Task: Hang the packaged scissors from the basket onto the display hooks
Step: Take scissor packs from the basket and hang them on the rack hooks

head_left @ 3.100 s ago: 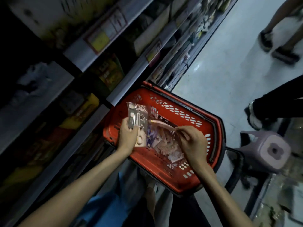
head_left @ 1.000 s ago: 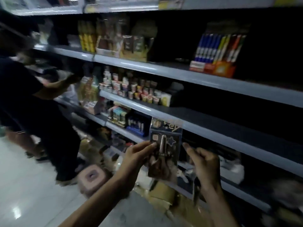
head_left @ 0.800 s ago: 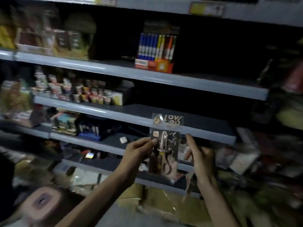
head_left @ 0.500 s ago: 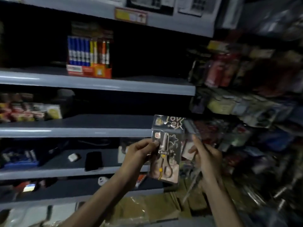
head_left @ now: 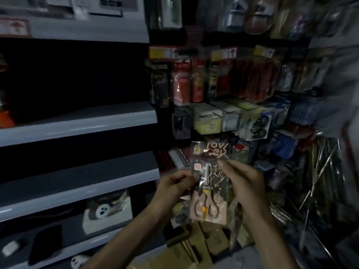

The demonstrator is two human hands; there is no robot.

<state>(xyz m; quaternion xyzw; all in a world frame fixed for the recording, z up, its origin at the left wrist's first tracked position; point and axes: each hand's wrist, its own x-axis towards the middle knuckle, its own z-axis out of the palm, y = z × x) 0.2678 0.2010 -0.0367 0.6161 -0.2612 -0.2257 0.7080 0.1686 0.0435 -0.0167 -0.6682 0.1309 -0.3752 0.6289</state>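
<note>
A clear packet of scissors [head_left: 209, 193] with a dark header card is upright at centre, held by both hands. My left hand [head_left: 174, 185] pinches its left edge. My right hand [head_left: 242, 181] pinches the right side, thumb on the front near the top. Behind and above the packet is a wall of display hooks [head_left: 217, 115] crowded with hanging packaged goods. Bare metal hooks [head_left: 322, 167] stick out at the right. The basket is out of view.
Grey shelves [head_left: 77, 123] run along the left, mostly dark, with a small box [head_left: 106, 208] and a black flat item [head_left: 46, 243] on the lower ones. Cardboard boxes [head_left: 194, 247] sit on the floor below the hooks.
The view swung right from the grey shelves to the hook wall. The packet stayed in my left hand, and my right hand has closed onto its right side.
</note>
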